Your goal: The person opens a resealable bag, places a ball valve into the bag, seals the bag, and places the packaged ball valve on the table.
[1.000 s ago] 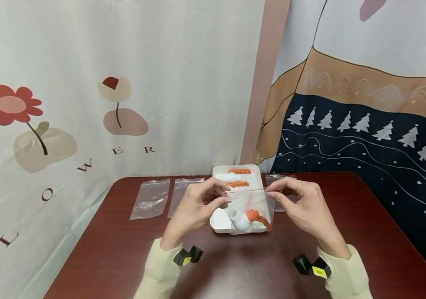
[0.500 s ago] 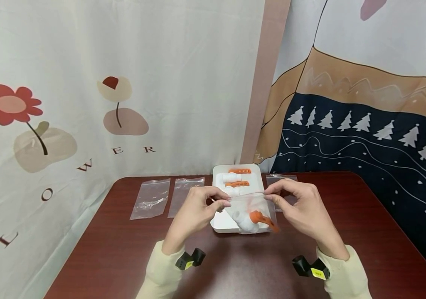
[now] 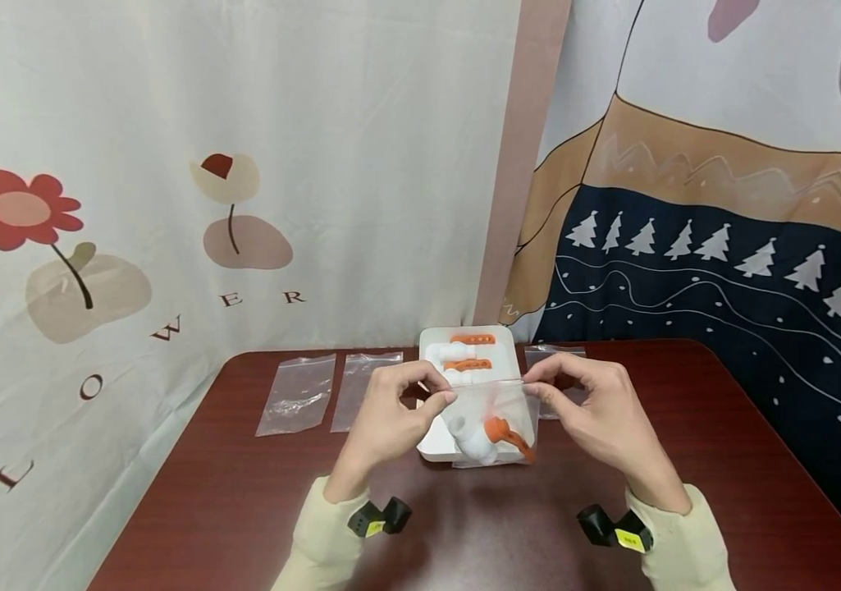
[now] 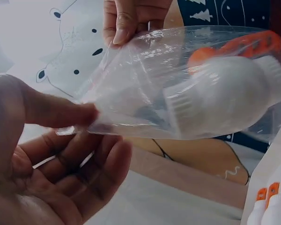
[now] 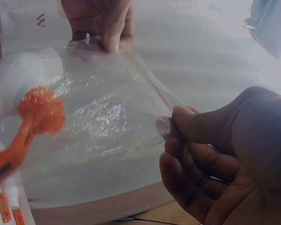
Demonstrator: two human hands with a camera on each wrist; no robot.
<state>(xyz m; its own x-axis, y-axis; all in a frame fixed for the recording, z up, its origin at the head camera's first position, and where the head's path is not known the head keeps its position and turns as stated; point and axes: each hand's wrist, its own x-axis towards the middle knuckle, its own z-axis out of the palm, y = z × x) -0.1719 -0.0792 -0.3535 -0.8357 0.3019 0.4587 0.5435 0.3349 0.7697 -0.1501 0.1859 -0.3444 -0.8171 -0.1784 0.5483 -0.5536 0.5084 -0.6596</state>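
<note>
A clear bag (image 3: 505,404) with a red line along its top edge hangs between both hands, above a white tray. Inside it lie a white rounded plastic piece (image 3: 473,440) (image 4: 227,93) and an orange strap-like part (image 3: 506,435) (image 5: 40,110). My left hand (image 3: 392,414) pinches the bag's top left corner between thumb and index finger. At the top right corner, my right hand (image 3: 597,410) pinches the film the same way, its other fingers curled below in the right wrist view.
The white tray (image 3: 433,443) holds more white pieces (image 3: 455,351) and orange strips (image 3: 473,339). Two flat clear bags (image 3: 298,396) (image 3: 357,382) lie on the left of the dark red table (image 3: 228,509); another (image 3: 553,353) is partly behind the right hand. Printed curtains hang behind.
The filled bag swung slightly right, then back left, with the pieces inside it. Both hands keep hold of its top corners and have moved very little.
</note>
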